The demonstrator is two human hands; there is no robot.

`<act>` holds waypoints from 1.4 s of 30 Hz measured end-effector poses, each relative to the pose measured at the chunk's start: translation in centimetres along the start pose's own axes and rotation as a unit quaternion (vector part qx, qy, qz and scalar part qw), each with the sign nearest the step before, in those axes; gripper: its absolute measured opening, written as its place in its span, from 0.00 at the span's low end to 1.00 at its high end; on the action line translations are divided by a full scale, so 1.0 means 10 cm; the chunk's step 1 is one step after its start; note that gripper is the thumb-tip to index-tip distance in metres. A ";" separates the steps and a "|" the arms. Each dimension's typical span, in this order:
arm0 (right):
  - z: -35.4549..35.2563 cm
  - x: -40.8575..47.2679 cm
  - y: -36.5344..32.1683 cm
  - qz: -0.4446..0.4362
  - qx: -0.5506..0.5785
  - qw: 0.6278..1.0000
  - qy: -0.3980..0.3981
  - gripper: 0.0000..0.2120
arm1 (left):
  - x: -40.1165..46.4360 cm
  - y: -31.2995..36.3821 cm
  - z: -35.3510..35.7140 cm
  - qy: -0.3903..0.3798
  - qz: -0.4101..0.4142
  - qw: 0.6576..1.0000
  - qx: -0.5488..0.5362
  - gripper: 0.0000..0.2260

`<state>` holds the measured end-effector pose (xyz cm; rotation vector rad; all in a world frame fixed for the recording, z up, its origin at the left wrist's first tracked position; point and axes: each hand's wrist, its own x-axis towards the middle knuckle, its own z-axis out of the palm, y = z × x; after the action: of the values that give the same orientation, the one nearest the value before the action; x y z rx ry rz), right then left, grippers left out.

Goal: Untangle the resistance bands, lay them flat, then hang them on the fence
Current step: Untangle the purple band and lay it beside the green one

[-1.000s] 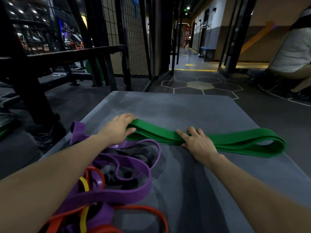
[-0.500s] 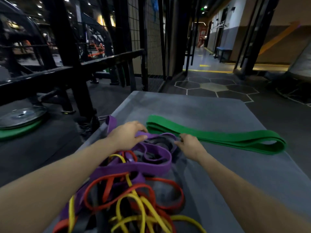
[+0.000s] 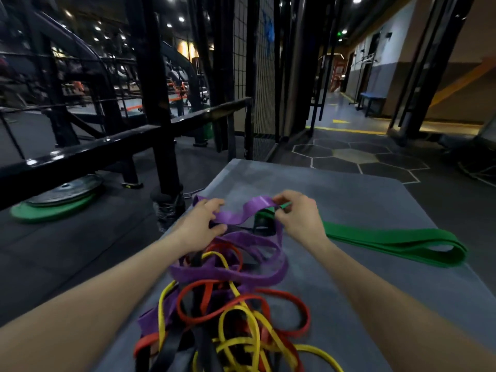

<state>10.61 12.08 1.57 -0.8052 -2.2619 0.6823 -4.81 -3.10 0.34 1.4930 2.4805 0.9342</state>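
Left hand [image 3: 205,224] grips the purple band [image 3: 243,213]; our right hand [image 3: 296,214] pinches the same strip further along, lifting it taut to work it free. Tangled pile [image 3: 228,304] lies near us on the grey mat [image 3: 349,200]. Green band [image 3: 389,241] lies flat, right. Mesh fence [image 3: 249,76] stands beyond.

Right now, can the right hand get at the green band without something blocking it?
Probably yes. The green band lies flat on the grey mat just beside the right hand, with nothing on top of it. But that hand, like the left hand, grips the purple band and must release first.
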 end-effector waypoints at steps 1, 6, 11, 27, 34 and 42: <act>-0.05 0.01 -0.14 -0.025 0.004 1.000 0.001 0.12 | -0.01 0.05 -0.05 0.010 0.007 1.000 -0.008 0.29; -0.37 -0.10 -0.77 -0.121 0.029 0.992 0.013 0.11 | -0.10 0.32 -0.28 0.048 0.016 0.992 -0.116 0.34; -0.69 -0.26 -1.15 -0.165 0.055 0.982 0.069 0.10 | -0.31 0.55 -0.34 0.035 0.072 0.977 -0.196 0.16; -1.10 -0.52 -1.55 -0.079 0.212 0.966 0.125 0.07 | -0.78 0.90 -0.14 0.024 0.059 0.985 -0.161 0.29; -1.15 -0.55 -1.26 -0.030 0.240 0.969 0.048 0.06 | -0.83 0.75 -0.50 0.104 0.020 0.974 -0.200 0.10; -0.90 -0.81 -1.30 -0.055 0.140 0.977 -0.150 0.42 | -0.70 0.91 -1.22 0.163 0.022 0.974 -0.159 0.20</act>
<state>17.23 -0.08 12.77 -0.4625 -2.3778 1.1004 1.16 -11.39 13.65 1.3850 2.3499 1.6118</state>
